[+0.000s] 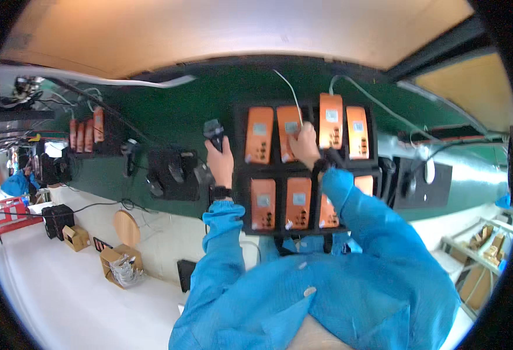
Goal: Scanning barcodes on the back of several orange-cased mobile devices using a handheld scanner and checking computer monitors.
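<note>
Holding 1 black device [213, 129], left hand [220, 161] flanks orange boxes [259, 143].

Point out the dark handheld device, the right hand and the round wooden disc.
Dark handheld device [213, 129]: head view, upper end.
Right hand [306, 145]: head view, back of hand.
Round wooden disc [127, 228]: head view, face.

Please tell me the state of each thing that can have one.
Left hand: closed around black handheld device.
Right hand: over far row's second orange rectangular box from left; grip unclear.
Thin white cable: end reaches right hand.
Far row's third orange box: white cable attached.
Brown cardboard box: open, clear plastic showing.
</note>
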Action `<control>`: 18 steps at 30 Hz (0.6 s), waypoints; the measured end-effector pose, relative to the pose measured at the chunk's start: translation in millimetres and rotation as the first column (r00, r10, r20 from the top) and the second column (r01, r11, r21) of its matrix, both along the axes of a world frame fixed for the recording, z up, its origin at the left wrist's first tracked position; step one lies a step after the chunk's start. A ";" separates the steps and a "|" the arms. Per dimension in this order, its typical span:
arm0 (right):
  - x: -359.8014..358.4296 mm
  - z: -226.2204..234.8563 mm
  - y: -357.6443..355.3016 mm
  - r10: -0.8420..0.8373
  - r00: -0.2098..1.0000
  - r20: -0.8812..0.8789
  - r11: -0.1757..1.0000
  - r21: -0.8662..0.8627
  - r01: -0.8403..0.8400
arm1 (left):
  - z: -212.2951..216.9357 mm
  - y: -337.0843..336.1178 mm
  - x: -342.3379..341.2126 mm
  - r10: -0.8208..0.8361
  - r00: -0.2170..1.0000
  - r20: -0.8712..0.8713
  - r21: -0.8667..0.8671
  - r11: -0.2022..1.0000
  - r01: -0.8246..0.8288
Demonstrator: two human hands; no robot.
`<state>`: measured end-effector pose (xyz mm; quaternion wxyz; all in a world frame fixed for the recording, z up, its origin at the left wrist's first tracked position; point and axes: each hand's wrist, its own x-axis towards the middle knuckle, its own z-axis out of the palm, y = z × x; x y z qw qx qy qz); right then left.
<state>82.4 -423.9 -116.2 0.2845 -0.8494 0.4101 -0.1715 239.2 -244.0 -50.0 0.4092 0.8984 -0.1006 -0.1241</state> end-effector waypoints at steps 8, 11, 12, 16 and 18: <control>7.4 -31.9 -11.7 -0.228 0.953 0.197 0.900 0.417 0.129 | -28.2 0.7 4.7 -0.162 0.931 0.326 0.137 0.983 0.123; -11.0 -32.6 -16.5 -0.150 0.900 0.409 0.851 0.517 -0.093 | 14.3 -43.0 -39.9 -0.395 0.614 0.684 0.199 0.910 0.364; -9.9 -3.0 -9.7 -0.164 0.938 0.304 0.729 0.678 -0.092 | 3.3 -41.2 -40.1 -0.464 0.612 0.640 0.277 0.883 0.379; -16.2 -7.1 -29.3 0.031 0.970 0.240 0.920 0.373 -0.122 | -41.9 -55.5 -35.9 -0.500 0.674 0.543 0.433 0.855 0.286; -18.7 17.7 -20.2 0.008 0.934 0.356 0.854 0.483 -0.192 | -44.0 -60.3 -39.0 -0.445 0.728 0.521 0.410 0.879 0.244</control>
